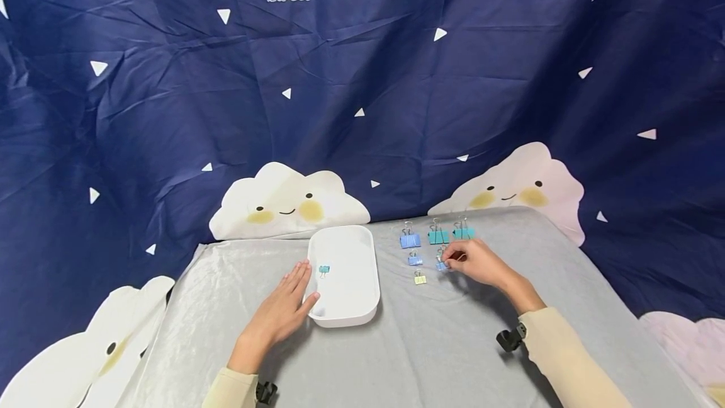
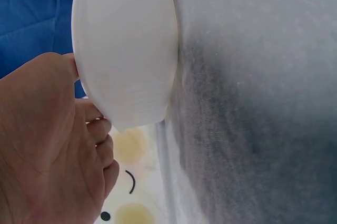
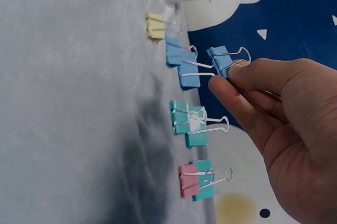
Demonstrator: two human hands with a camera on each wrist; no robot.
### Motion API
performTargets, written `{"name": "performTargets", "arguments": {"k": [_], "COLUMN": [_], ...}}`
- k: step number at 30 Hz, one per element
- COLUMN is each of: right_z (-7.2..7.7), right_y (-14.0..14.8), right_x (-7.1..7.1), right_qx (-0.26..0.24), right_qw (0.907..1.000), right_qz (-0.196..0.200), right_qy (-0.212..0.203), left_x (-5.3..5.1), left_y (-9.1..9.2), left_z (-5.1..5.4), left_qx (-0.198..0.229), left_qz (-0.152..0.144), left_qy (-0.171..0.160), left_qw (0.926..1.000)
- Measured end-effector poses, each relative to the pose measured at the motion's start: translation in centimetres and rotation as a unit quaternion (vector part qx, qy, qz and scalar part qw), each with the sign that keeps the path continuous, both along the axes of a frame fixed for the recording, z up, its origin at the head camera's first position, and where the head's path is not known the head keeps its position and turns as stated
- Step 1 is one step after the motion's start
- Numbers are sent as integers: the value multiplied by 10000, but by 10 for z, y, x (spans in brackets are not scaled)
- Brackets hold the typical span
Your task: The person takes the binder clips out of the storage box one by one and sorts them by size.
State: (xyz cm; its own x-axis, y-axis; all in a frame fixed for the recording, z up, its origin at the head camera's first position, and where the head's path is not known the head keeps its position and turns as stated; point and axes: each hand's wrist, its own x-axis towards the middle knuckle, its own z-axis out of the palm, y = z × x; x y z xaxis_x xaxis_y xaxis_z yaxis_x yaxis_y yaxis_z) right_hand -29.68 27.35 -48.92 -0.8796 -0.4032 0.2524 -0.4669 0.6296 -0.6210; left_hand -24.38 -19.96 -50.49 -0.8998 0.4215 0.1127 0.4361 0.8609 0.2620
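Note:
My right hand (image 1: 472, 260) pinches a small blue binder clip (image 3: 221, 60) between thumb and fingertips, its wire handles upright. In the right wrist view the clip is held above the cloth. Beside it stand a yellow binder clip (image 1: 420, 279), a small blue binder clip (image 1: 415, 260) and a larger blue one (image 1: 410, 241). Teal binder clips (image 1: 438, 237) and a pink binder clip (image 3: 188, 181) stand farther right; the right hand hides the pink one in the head view. My left hand (image 1: 281, 308) rests with extended fingers on the left rim of a white plastic box (image 1: 345, 317). One small teal binder clip (image 1: 324, 269) lies inside the box.
Grey cloth (image 1: 391, 364) covers the table. Behind its far edge hangs a dark blue curtain (image 1: 340, 49) printed with white clouds and triangles. The box stands left of the standing clips, with a strip of cloth between them.

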Motion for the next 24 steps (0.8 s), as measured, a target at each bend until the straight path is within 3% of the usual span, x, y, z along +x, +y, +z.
{"name": "performTargets", "arguments": {"k": [7,18,24], "right_z": [-7,-25,-35], "right_y": [11,21,19], "right_x": [5,8,6], "right_qx": [46,103,299], "right_qw": [9998,9984,9976], "right_qz": [-162,-427,-609], "right_qy": [-42,-351,-102], "left_x": [-1,0,-1], "left_y": [-1,-1,-1], "left_z": [-2,-2,-2], "left_qx": [60,44,11], "left_qz": [-25,-9,-10], "left_qy": [227,173,88], "left_qw": [9997,9998,10000]}}
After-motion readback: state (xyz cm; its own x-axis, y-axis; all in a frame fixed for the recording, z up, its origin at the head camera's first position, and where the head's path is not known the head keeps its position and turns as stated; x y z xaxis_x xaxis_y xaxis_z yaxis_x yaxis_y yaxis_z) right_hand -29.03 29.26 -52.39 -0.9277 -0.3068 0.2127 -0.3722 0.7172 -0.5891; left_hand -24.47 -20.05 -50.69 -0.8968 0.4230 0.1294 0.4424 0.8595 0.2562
